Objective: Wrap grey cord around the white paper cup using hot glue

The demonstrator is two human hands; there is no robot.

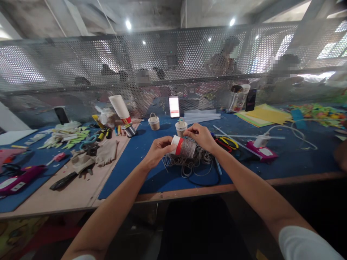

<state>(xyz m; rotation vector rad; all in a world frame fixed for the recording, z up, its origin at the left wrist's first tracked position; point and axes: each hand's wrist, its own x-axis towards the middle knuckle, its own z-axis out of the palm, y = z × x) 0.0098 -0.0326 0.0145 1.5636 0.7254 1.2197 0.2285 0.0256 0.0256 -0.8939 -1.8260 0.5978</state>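
My left hand [158, 150] grips the white and red end of a paper cup [183, 146] held on its side above the blue mat [151, 144]. Grey cord is wound round the cup's body. My right hand [201, 136] is closed over the cup's far end, fingers pinching at the cord. A loose tangle of the same grey cord [189, 164] lies on the mat right under both hands.
Two small cord-wrapped cup baskets [154, 122] stand behind the hands. A stack of paper cups [120, 108] leans at the left, near gloves [107, 151] and tools. Pink glue guns lie left [16, 180] and right [261, 150]. Behind a perforated metal screen [173, 61] people sit.
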